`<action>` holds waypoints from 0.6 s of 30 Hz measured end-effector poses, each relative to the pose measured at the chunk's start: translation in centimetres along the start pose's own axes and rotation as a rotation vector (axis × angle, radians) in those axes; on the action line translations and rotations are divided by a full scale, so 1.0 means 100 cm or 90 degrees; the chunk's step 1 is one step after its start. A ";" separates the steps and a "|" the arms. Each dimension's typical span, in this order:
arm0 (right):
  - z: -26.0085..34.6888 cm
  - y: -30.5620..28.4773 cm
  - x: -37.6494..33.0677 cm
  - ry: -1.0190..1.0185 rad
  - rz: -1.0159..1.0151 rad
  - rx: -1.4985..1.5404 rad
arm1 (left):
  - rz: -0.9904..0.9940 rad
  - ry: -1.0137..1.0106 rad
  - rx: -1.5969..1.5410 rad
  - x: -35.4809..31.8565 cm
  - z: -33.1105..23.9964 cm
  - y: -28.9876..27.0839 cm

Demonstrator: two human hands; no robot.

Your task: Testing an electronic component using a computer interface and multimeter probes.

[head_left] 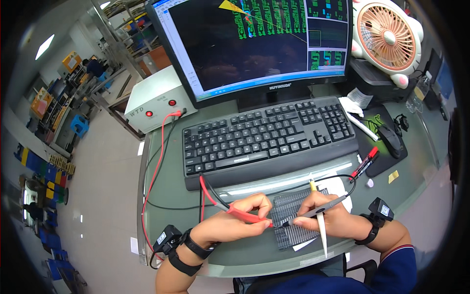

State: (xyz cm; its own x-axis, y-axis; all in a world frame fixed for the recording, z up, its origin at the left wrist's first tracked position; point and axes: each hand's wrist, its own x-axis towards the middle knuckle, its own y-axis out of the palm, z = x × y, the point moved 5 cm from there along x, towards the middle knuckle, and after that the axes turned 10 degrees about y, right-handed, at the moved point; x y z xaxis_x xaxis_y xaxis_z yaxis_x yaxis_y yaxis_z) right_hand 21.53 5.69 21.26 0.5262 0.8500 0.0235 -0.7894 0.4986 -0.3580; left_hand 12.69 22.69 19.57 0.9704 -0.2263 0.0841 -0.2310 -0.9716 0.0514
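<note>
My left hand [240, 218] is closed around a red probe [243, 213], which slants down to the right, with red and black leads at its upper end. My right hand [327, 215] pinches a grey pen-shaped probe [323, 206] with a black cable. A pale pointed stick [321, 232] with a yellow upper end also runs through the right fingers. Both probe tips meet close together over a grey ribbed panel of narrow rows [289, 203], which lies on the desk between my hands. Whether the tips touch it, I cannot tell.
Beyond my hands lies a black keyboard [264, 139], with a monitor [259, 49] behind it. A white power box [159, 100] with red and black leads stands left. To the right are red and black markers [364, 162], a mouse [389, 141] and a fan [389, 38].
</note>
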 end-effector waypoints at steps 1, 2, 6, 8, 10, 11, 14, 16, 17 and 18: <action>-0.001 -0.001 -0.002 0.016 0.000 0.003 | -0.001 -0.002 0.001 0.000 -0.002 -0.001; -0.001 -0.002 -0.003 0.023 0.000 0.000 | 0.003 -0.001 0.014 0.000 -0.004 0.001; 0.004 0.001 0.004 -0.017 0.016 0.015 | -0.015 -0.011 0.016 -0.004 -0.010 -0.009; 0.000 0.001 0.007 -0.001 0.033 0.045 | -0.016 -0.026 0.002 -0.003 -0.019 -0.008; -0.004 0.000 0.009 0.107 0.048 0.152 | -0.070 -0.096 -0.122 -0.003 -0.020 -0.007; -0.008 0.002 0.009 0.143 0.059 0.191 | -0.067 -0.096 -0.125 -0.003 -0.017 -0.007; -0.004 0.001 0.009 0.038 0.079 0.120 | -0.052 -0.060 -0.083 -0.002 -0.013 -0.007; -0.005 -0.001 0.007 0.069 0.080 0.144 | -0.064 -0.031 -0.079 -0.002 -0.014 -0.008; -0.006 -0.002 0.006 0.094 0.085 0.167 | -0.065 -0.034 -0.084 -0.002 -0.012 -0.009; -0.005 -0.002 0.006 0.075 0.073 0.142 | -0.062 -0.026 -0.061 -0.001 -0.013 -0.010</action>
State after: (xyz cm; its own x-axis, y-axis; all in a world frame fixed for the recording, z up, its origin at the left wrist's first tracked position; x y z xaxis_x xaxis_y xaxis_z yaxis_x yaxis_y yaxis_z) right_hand 22.16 6.03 20.91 0.4517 0.8842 -0.1187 -0.8894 0.4359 -0.1375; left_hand 12.71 23.81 20.79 0.9901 -0.1365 0.0332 -0.1400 -0.9783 0.1529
